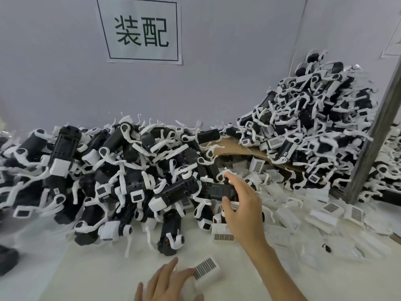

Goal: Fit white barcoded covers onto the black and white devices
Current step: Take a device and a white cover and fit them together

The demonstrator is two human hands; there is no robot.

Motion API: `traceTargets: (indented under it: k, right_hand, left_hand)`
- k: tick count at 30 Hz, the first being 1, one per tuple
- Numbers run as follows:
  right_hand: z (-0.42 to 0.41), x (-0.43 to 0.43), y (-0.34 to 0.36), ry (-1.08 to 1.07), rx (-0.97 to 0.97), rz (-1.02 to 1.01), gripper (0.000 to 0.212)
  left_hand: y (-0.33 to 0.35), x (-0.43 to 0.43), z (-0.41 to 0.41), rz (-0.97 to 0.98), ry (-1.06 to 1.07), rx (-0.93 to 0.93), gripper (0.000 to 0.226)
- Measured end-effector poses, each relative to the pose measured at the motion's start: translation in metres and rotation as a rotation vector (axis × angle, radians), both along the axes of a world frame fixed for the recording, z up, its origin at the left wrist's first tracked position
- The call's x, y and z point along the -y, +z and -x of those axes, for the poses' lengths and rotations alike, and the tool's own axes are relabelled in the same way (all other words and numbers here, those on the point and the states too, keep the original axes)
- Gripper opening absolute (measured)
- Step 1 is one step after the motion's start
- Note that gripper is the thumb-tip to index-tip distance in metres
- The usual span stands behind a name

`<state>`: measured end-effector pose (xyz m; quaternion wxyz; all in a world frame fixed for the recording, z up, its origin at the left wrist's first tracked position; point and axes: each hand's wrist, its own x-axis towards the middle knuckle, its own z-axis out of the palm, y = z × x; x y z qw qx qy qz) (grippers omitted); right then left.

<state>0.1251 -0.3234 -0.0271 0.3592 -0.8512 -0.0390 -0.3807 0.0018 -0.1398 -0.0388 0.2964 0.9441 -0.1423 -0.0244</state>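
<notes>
A big heap of black and white devices (pixel 121 170) spreads along the wall. My right hand (pixel 240 209) reaches into its front edge and grips one black device (pixel 219 191), thumb below and fingers above. My left hand (pixel 169 283) is at the bottom of the view and holds a white barcoded cover (pixel 206 271) by its near end, the barcode facing up. Another barcoded cover (pixel 222 233) lies on the table just under my right wrist.
A taller pile of devices (pixel 314 131) rises at the right on a sheet of cardboard (pixel 236 148). Loose white covers (pixel 321 216) are scattered over the right of the white table (pixel 97 268). A grey post (pixel 373 135) leans at the right. A paper sign (pixel 141 29) hangs on the wall.
</notes>
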Motion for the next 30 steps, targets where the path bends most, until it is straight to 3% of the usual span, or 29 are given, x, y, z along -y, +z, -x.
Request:
traceTargets:
  k: [2, 5, 11, 13, 17, 19, 30]
  right_hand:
    - [0.0, 0.002, 0.001, -0.005, 0.009, -0.015, 0.058]
    - [0.001, 0.004, 0.003, -0.016, 0.064, -0.046, 0.053]
    - [0.002, 0.008, 0.005, -0.096, 0.241, -0.151, 0.032]
    - [0.0, 0.01, 0.003, -0.089, 0.186, -0.145, 0.029]
    - [-0.003, 0.014, 0.0, -0.008, -0.117, -0.171, 0.051]
    - [-0.003, 0.013, 0.001, -0.025, -0.124, -0.157, 0.047]
    - [0.006, 0.005, 0.006, -0.243, 0.426, -0.051, 0.032]
  left_hand:
    - [-0.007, -0.011, -0.007, 0.068, 0.12, 0.27, 0.027]
    - [0.001, -0.015, -0.031, 0.236, 0.116, 0.321, 0.037]
    - [0.019, 0.001, -0.071, 0.3, 0.041, 0.378, 0.016]
    - [0.011, 0.005, -0.075, 0.352, 0.049, 0.393, 0.017]
    - [-0.003, 0.007, -0.072, 0.322, 0.026, 0.402, 0.022]
    - [-0.006, 0.006, -0.07, 0.304, 0.006, 0.402, 0.021]
    - [-0.006, 0.004, -0.07, 0.316, -0.052, 0.429, 0.018]
